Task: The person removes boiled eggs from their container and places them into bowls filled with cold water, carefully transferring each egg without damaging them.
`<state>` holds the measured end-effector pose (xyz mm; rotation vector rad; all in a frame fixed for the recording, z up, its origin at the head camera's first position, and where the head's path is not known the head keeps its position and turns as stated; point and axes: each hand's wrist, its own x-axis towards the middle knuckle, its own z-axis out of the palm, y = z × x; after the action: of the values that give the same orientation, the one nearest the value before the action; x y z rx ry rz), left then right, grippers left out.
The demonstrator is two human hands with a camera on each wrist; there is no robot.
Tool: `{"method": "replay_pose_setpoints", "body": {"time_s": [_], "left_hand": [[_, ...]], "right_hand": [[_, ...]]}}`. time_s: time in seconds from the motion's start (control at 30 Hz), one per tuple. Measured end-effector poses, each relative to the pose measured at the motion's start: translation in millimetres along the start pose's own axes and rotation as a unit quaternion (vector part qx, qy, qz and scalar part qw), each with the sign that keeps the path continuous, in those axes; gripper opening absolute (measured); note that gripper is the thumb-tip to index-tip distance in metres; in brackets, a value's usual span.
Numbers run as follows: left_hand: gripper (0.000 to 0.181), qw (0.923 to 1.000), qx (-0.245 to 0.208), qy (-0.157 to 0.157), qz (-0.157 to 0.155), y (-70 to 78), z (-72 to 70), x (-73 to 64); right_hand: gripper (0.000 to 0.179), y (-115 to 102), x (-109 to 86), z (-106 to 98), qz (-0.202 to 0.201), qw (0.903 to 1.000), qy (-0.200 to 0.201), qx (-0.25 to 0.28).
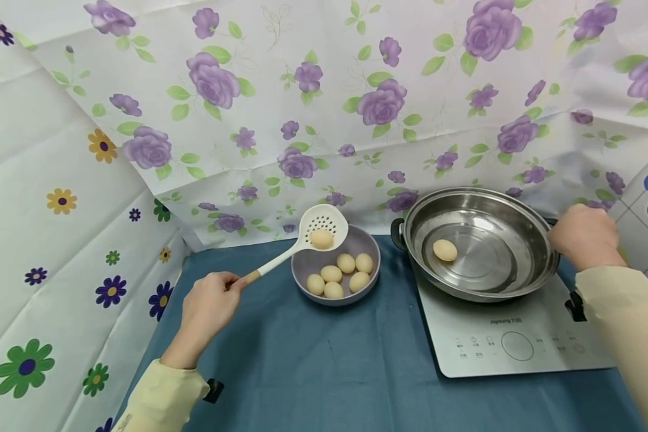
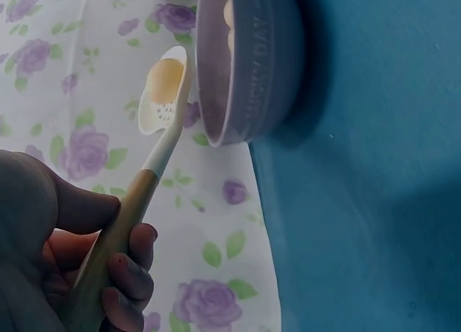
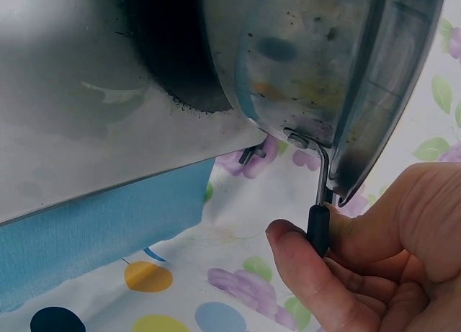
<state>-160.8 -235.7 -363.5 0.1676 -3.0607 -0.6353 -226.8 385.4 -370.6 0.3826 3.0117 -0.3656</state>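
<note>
My left hand (image 1: pixel 210 309) grips the wooden end of a white slotted spoon (image 1: pixel 324 227). One egg (image 1: pixel 321 239) lies in the spoon's perforated head, above the back rim of a mauve bowl (image 1: pixel 300 281). Several eggs (image 1: pixel 332 274) sit inside that bowl. At the right, my right hand (image 1: pixel 588 237) holds the black side handle (image 3: pixel 319 230) of a steel pan (image 1: pixel 477 240). A single egg (image 1: pixel 445 250) lies in the left part of the pan. In the right wrist view, thumb and fingers close around the handle.
Under the pan is a silver induction cooker (image 1: pixel 464 348) with a touch panel at its front. A blue cloth (image 1: pixel 324 372) covers the table. Flowered sheets (image 1: pixel 248 150) hang behind and at the left, close behind the bowl and pan.
</note>
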Motion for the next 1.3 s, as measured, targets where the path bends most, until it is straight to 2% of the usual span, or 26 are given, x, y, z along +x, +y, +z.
{"method": "replay_pose_setpoints", "body": {"time_s": [0.4,0.6,0.97,1.13,1.3], "left_hand": [[0.026,0.9992,0.037,0.016,0.007,-7.4,7.0,-2.0],[0.025,0.9966,0.062,0.047,0.028,-10.2,14.0,-1.5],[0.021,0.9841,0.11,0.105,0.091,-11.8,24.9,-2.1],[0.02,0.9781,0.119,0.132,0.109,-12.4,28.2,-1.0],[0.018,0.9728,0.122,0.152,0.124,-11.7,29.9,-1.3]], "right_hand": [[0.028,-0.4,-0.3,-0.8,-0.001,0.9999,0.009,-0.005],[0.027,-1.1,-1.6,0.3,0.007,1.0,0.003,0.0],[0.028,-2.8,-2.8,1.2,0.012,0.9999,0.009,0.004],[0.029,-2.4,-2.5,1.6,0.015,0.9998,0.009,0.008],[0.028,-1.6,-1.1,2.9,-0.001,0.9999,0.014,-0.005]]}}
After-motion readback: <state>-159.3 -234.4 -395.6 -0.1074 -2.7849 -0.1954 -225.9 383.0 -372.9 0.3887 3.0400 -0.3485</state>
